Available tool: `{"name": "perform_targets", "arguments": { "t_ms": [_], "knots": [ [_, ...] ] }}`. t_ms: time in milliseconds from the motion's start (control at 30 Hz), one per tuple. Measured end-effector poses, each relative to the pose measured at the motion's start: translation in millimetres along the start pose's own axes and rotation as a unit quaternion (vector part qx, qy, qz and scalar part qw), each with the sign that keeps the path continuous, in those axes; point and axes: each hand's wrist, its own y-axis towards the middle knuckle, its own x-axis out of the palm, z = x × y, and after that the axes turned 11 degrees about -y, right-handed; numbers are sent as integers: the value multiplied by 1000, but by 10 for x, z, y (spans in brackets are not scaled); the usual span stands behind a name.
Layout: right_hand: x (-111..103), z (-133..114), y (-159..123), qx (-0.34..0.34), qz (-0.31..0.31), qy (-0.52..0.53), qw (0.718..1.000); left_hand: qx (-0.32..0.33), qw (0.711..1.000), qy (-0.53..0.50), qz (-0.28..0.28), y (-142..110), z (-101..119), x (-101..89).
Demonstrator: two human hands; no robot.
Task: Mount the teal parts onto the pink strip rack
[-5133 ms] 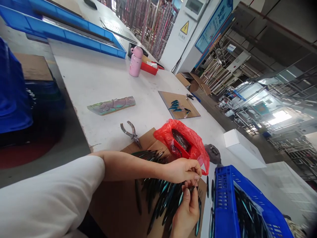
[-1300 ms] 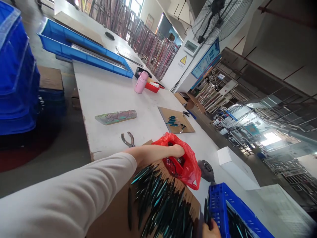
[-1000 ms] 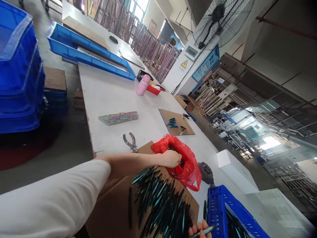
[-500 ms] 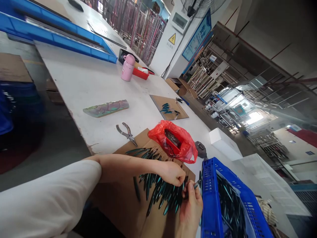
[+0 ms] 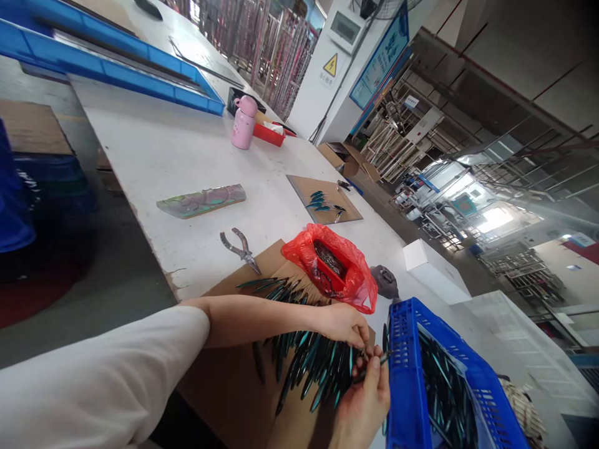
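My right hand [image 5: 367, 399] pinches a slender dark piece with a teal sheen [image 5: 381, 360] above the edge of a cardboard sheet [image 5: 224, 386]. My left hand [image 5: 344, 325] reaches in from a white sleeve, its fingertips closed at the piece's near end. Whatever lies inside their grip is hidden. Several matching pieces [image 5: 309, 362] lie fanned out on the cardboard under my hands. Just beyond my left hand sits a red plastic bag [image 5: 355, 280] holding a red tray of dark pieces. A blue plastic crate [image 5: 407, 386] full of these pieces touches my right hand's side.
On the white table lie metal pliers [image 5: 238, 249], an iridescent strip [image 5: 201, 201] and a small cardboard sheet with pieces [image 5: 322, 199]. A grey object [image 5: 384, 280] and white box [image 5: 433, 262] stand farther right. A pink bottle [image 5: 244, 121] stands at the back.
My left hand has come out of the red bag and joined my right hand, which rose from beside the blue crate. The view has also tilted and shifted.
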Motion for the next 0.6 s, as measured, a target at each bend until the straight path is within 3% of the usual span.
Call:
{"name": "perform_targets", "arguments": {
  "t_ms": [100, 167, 267, 600],
  "knots": [
    [69, 100, -62, -17, -14, -45, 999, 1, 979, -198, 45, 42, 12, -32],
    [111, 170, -95, -33, -31, -105, 993, 17, 964, -257, 62, 39, 51, -45],
    [134, 240, -101, -49, -41, -155, 986, 30, 958, -278, 64, 14, 94, -33],
    [58, 232, -104, -57, -20, -169, 984, 23, 964, -262, 43, -22, 87, 60]
  ]
}}
